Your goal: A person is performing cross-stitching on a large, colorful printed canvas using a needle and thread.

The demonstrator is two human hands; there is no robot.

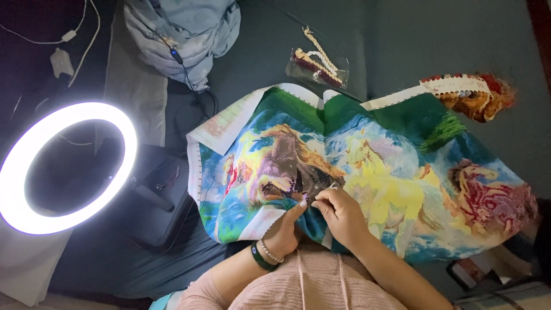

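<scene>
Both hands' fingers point(328, 200) pinching colourful embroidery canvas point(390, 172) beside glowing ring light point(69, 166).

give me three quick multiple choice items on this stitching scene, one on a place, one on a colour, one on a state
1. Where is the ring light?
A. left of the canvas
B. on the canvas
C. behind the blue bundle

2. What colour is the band on the left wrist?
A. red
B. green
C. white

3. What state is the ring light in?
A. off
B. folded away
C. lit

Answers: 1 A, it stands off the canvas's left edge. 2 B, a dark green band sits beside a bead bracelet. 3 C, the ring glows white.
</scene>
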